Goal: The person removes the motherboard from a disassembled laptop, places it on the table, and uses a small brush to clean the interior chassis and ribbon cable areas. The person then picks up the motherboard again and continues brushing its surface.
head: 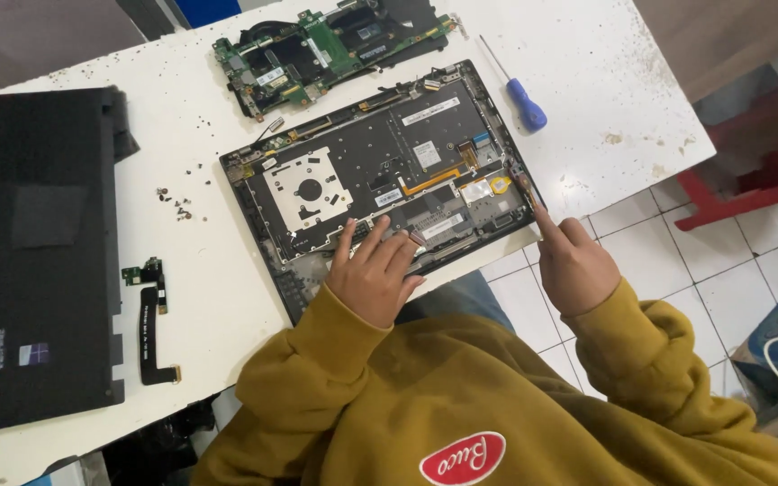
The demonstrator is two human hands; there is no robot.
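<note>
Opened laptop base (380, 175) lying long axis left-right, just ahead of both hands: left hand (373, 274) spread flat on near edge, right hand (574, 265) pinching a thin tool at right corner.

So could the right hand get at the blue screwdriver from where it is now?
Probably yes. The right hand rests at the open laptop's right corner, and the blue screwdriver lies on bare table just beyond, with nothing between them.

Matt black plastic laptop chassis (380, 171); smooth speckled white table (587, 63).
</note>
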